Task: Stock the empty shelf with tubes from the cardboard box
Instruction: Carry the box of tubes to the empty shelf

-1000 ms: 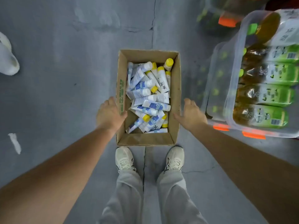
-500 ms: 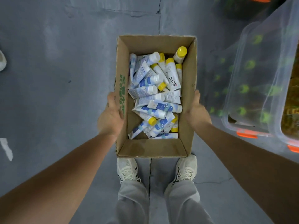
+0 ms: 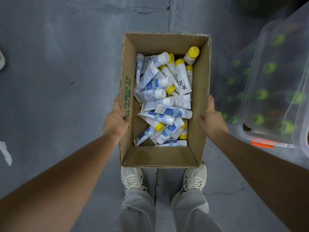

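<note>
Box (image 3: pixel 164 155) rises, gripped by left hand (image 3: pixel 115 122), right hand (image 3: pixel 212 121).

The left hand (image 3: pixel 116 122) and right hand (image 3: pixel 211 119) held the cardboard box (image 3: pixel 160 156) by its long sides, tubes (image 3: pixel 164 104) jumbled inside, over the floor (image 3: pixel 58 72)

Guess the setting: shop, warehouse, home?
Likely a shop stockroom or warehouse, though no shelf is in view: bare, cracked concrete floor, a cardboard box of loose tubes, and a large clear plastic bin beside it.
</note>
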